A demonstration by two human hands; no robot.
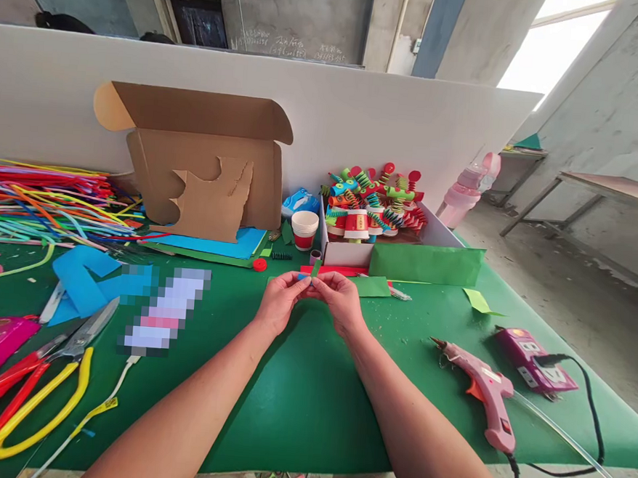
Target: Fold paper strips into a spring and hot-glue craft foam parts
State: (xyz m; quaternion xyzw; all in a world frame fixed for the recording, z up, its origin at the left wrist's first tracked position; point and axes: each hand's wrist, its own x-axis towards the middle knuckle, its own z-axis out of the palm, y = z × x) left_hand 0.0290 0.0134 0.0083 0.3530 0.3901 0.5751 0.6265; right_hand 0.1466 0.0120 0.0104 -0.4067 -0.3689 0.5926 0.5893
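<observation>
My left hand (280,300) and my right hand (343,299) meet over the middle of the green table, fingertips pinched together. Between them is a small green paper strip (316,266), its upper end sticking up. A bit of blue (304,276) shows at the left fingertips; whether it is joined to the strip is hidden by my fingers. Just beyond my hands lie a flat green paper piece (373,286), a small paper roll (315,256) and a red disc (259,265). Stacked paper cups (304,229) stand behind these.
A box of paper-cup figures (345,254) stands at the back, beside an open cardboard box (197,179). Pipe cleaners (43,198), blue paper (84,277) and scissors (79,339) lie left, near a pixelated rectangle (169,309). A pink glue gun (478,385) and power strip (534,362) sit right.
</observation>
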